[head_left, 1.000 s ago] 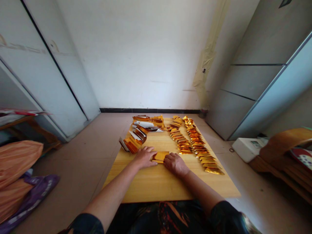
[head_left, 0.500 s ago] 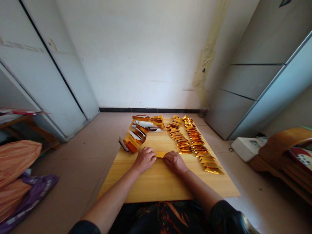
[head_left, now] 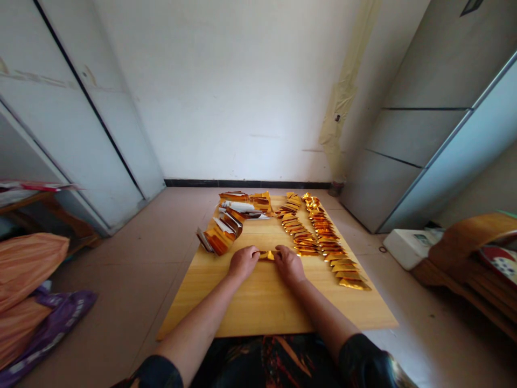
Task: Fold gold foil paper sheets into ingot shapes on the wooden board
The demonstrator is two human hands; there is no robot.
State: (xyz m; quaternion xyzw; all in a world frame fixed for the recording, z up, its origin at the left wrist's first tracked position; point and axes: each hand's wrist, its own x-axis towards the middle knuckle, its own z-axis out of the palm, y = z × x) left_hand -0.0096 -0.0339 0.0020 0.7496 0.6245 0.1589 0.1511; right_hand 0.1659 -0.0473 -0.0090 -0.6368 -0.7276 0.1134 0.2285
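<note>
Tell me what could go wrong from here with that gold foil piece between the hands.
The small gold foil piece is pinched between the left hand and right hand, so it could slip or crease unevenly. The right hand is close to the row of folded gold pieces; a sideways move might disturb it. The stack of foil sits near the edge of the wooden board and might slide off if bumped.

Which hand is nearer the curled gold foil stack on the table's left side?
Left. The left hand sits just right of and below the foil stack, apart from it; the right hand is farther right, across the foil piece between them.
</note>
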